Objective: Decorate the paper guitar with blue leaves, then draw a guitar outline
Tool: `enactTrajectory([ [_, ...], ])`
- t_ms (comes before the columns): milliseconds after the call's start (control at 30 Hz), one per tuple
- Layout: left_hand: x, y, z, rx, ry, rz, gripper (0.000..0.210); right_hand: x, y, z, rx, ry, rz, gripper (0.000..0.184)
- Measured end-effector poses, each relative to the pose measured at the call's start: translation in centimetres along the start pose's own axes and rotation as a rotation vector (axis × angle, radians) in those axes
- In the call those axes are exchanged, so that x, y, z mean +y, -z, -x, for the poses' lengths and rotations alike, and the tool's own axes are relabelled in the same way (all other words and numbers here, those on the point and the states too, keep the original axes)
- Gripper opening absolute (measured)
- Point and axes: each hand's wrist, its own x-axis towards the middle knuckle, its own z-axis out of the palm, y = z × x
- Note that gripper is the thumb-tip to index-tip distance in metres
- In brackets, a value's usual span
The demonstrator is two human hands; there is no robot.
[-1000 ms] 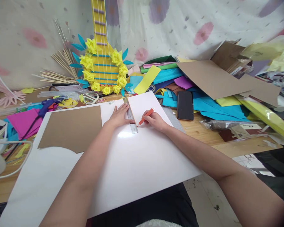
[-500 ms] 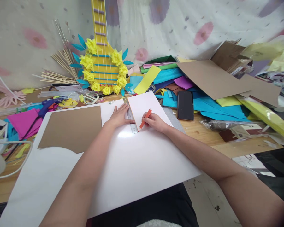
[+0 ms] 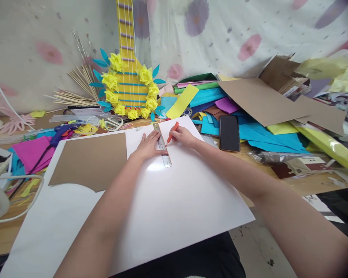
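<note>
My left hand lies spread on a metal ruler, pressing it flat against a large white sheet of board. In my right hand is an orange marker, gripped like a pen. Its tip meets the sheet at the ruler's right edge, about midway along. A brown cardboard piece with a curved lower edge rests on the sheet, left of my left hand.
Behind the sheet stands a yellow guitar-shaped craft with paper flowers. White-handled scissors lie below it. A black phone is to the right, beside piled coloured paper. A pink sheet and cords sit at left.
My right hand has slid the marker up along the ruler's edge, away from me. The left hand still holds the ruler down. The whole view has shifted slightly.
</note>
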Motion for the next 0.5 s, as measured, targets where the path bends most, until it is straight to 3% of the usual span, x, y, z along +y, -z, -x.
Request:
enactTrajectory([
  [300,0.1,0.0,0.1,0.000,-0.015,0.010,0.100,0.1,-0.4,-8.1,0.187,0.002,0.032,0.019],
  [500,0.0,0.0,0.1,0.006,-0.012,0.017,0.098,1.0,-1.4,-10.7,0.282,0.033,-0.080,0.027],
])
